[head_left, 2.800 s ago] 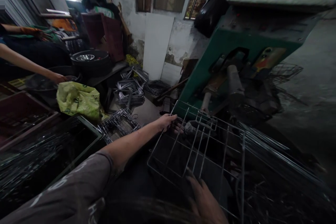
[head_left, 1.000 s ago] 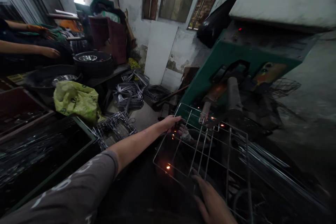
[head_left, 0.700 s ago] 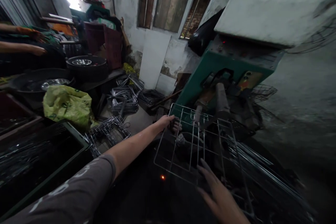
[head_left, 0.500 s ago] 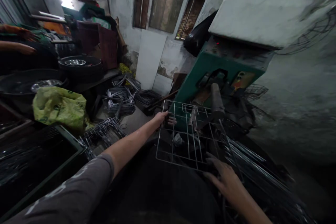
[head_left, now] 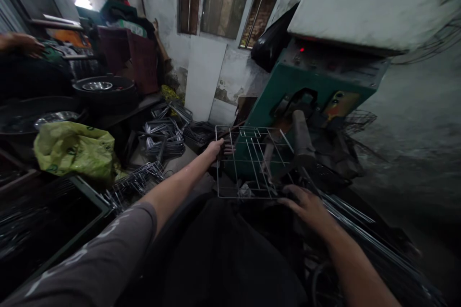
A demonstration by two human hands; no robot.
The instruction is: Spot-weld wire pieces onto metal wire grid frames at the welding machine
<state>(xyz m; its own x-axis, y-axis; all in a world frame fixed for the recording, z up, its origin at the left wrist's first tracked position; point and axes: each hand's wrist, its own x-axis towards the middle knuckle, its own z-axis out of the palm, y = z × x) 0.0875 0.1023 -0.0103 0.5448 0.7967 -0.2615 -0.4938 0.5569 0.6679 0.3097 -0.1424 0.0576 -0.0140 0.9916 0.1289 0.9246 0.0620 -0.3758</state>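
Note:
A rectangular wire rack (head_left: 252, 162) of thin metal rods is held up in front of the green machine (head_left: 277, 81). My left hand (head_left: 219, 147) grips its left side, thumb at the near face and fingers reaching behind the wires. At the rack's lower right corner my right hand (head_left: 300, 201) is closed around the frame, with the fingertips partly dark. Just right of the rack, a thick grey cylindrical bar (head_left: 302, 136) sticks out of the machine. A red light glows on the machine's top.
Bent wire frames (head_left: 163, 136) lie on the floor at centre left, near a yellow-green sack (head_left: 75, 148) and a dark crate (head_left: 95, 194). Long metal rods (head_left: 349, 211) lie at right. Another person's hand (head_left: 23, 44) shows at far left.
The rack's lower edge has risen and now looks more level. My right hand has moved up with its corner, and my left hand slightly up and left. The view has shifted a little.

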